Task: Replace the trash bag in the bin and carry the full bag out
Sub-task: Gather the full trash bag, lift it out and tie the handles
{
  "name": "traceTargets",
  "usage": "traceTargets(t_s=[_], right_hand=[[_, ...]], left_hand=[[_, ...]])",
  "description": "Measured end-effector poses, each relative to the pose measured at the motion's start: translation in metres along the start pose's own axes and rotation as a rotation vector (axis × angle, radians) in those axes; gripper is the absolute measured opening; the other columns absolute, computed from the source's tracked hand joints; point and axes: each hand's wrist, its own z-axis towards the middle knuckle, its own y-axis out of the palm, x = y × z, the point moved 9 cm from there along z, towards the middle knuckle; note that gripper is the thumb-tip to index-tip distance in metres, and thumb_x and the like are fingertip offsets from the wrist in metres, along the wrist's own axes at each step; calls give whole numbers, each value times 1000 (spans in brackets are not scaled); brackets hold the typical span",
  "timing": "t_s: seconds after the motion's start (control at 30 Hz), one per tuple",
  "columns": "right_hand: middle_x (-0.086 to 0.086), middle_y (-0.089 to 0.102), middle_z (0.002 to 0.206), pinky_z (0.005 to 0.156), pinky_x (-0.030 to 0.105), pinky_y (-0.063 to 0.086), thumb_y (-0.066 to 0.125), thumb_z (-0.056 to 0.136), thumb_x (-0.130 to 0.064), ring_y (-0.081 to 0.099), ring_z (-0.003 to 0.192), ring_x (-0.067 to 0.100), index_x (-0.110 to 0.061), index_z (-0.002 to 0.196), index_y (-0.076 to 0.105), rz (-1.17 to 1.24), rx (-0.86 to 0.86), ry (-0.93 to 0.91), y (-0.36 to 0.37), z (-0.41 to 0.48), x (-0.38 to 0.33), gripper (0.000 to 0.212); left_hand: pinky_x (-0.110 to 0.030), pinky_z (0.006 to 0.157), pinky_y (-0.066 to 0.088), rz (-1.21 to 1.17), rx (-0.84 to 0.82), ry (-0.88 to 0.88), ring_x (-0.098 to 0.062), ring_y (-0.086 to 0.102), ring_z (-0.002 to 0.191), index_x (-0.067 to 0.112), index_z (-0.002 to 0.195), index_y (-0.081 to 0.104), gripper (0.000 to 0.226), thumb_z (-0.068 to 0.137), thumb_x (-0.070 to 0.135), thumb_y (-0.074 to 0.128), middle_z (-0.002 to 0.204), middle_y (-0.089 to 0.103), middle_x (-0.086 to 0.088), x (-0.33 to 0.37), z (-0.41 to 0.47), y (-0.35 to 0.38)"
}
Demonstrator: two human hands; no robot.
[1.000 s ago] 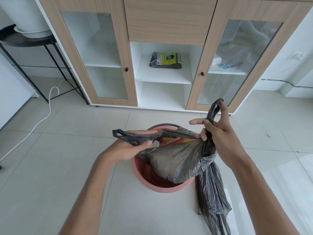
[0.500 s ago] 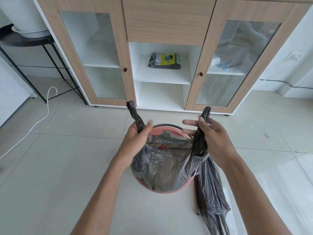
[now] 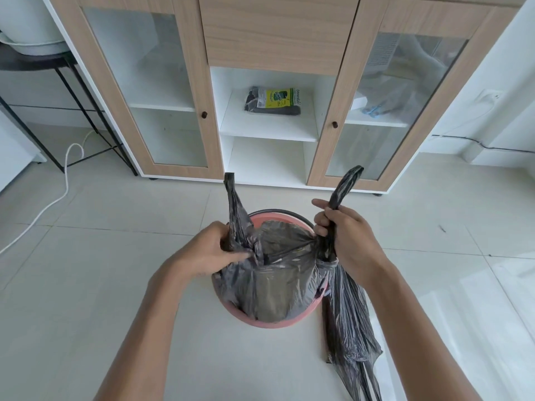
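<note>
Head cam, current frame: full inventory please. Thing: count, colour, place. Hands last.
Bin: 1, pink, on the floor, centre.
Full trash bag: 1, dark grey, in the bin, both handles pulled up.
Spare bag: 1, dark grey, hanging below the right hand beside the bin.
Pack of bags: 1, black with yellow label, on the cabinet's open middle shelf.
Cabinet: 1, wood and white, two glass doors, against the wall.
Stand: 1, black metal, far left.
Cable: 1, white, on the floor at left.
Floor: pale tiles.
Left hand: gripping the bag's left handle.
Right hand: gripping the bag's right handle.
</note>
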Motion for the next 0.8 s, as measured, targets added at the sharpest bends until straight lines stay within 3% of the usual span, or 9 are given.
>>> traceTargets(t_s=[0.1,0.2,0.27,0.37,0.43,0.5,0.57,0.7,0.8], right_hand=[[7,57,70,58,18,46,33,106,-10,55,61,18,2,120,58,-172,-50,-69,5,-5,-7,31],[12,68,73,71,28,55,36,106,-23,72,84,32,-10,117,65,-231,-65,-87,7,-8,-10,34],[6,61,62,69,26,54,37,106,-28,73,81,28,-16,117,67,-185,-58,-81,7,-8,-9,34],[-2,32,56,64,25,46,37,105,-33,53,50,16,-12,114,67,-37,-13,-47,4,-6,-4,37],[-4,28,58,62,25,39,36,106,-33,36,47,12,-6,115,64,89,1,1,6,-3,0,40],[-4,28,59,52,20,36,34,107,-27,32,47,11,0,121,60,222,-21,65,13,-3,3,41],[-3,27,62,51,18,41,33,106,-20,33,48,11,2,123,59,275,-45,77,18,-2,3,38],[-4,24,60,78,27,47,39,103,-13,38,49,12,0,123,59,383,-42,89,19,-3,5,31],[-6,22,53,68,22,47,41,102,-10,34,42,9,-3,121,59,513,-16,197,21,-6,17,28]], left_hand=[[-13,61,46,-118,96,25,2,62,63,18,78,75,19,86,35,73,65,72,8,17,-4,-5],[-32,90,53,-268,179,-32,-9,69,92,22,96,74,29,88,48,66,93,76,3,15,-1,-7],[-45,100,50,-429,161,-39,-16,70,102,20,104,74,37,86,51,66,103,77,2,18,1,-3],[-44,97,52,-679,252,-26,-22,72,99,13,98,72,17,91,28,68,100,77,-4,18,3,-6],[-35,88,55,-763,293,-19,-16,73,92,14,95,71,8,95,17,63,92,78,1,21,4,-2],[-26,75,54,-835,279,-53,-9,72,81,18,91,71,16,98,20,57,81,76,8,20,8,9],[-25,66,51,-1001,246,-113,-11,67,70,18,76,65,30,101,25,50,70,71,7,19,10,16],[-40,84,51,-1507,144,-117,-26,72,77,17,68,47,37,103,22,40,74,70,-8,28,9,21],[-37,87,51,-1688,127,-55,-20,66,59,14,75,50,30,103,16,40,54,47,1,36,8,21]])
